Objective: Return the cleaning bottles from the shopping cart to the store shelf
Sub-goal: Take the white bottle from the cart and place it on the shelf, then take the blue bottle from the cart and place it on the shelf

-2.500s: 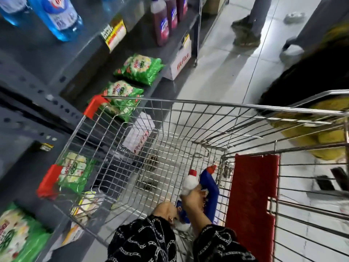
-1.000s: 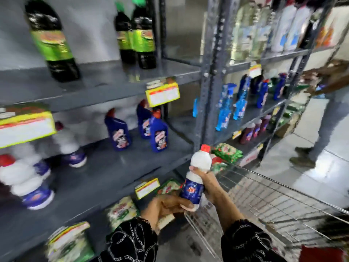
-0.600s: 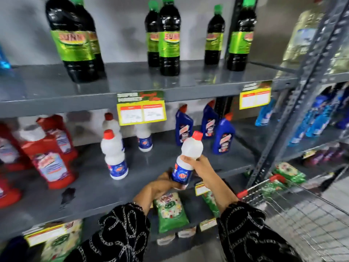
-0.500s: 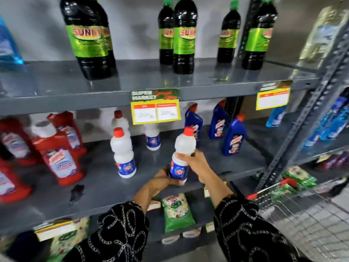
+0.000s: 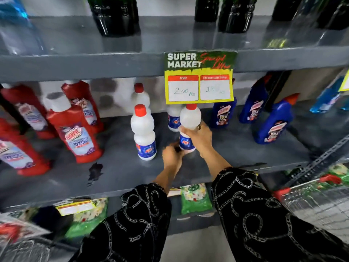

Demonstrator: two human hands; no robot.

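Grey metal shelving fills the view, and its middle shelf (image 5: 120, 167) carries the cleaning goods. On the board above stand dark bottles (image 5: 115, 14) with green labels, cut off at the top edge. At the lower right corner the wire rim of the shopping cart (image 5: 309, 193) shows, blurred, with red corner pieces. Red bottles (image 5: 75, 137) crowd the left of the middle shelf, and blue bottles (image 5: 272, 121) stand at the right. A yellow price card (image 5: 199, 80) headed SUPER MARKET hangs from the edge of the upper board. Green packets (image 5: 195, 198) lie on the shelf below.

Near the middle, a white bottle (image 5: 189, 118) with a red cap and blue label is upright at the middle shelf; its base is hidden, so contact cannot be told. The right hand (image 5: 200, 137) is wrapped around its waist, fingers closed on it. The left hand (image 5: 172, 156) is cupped against its foot. Just beside it on the left stands a matching bottle (image 5: 144, 132), with two more behind.
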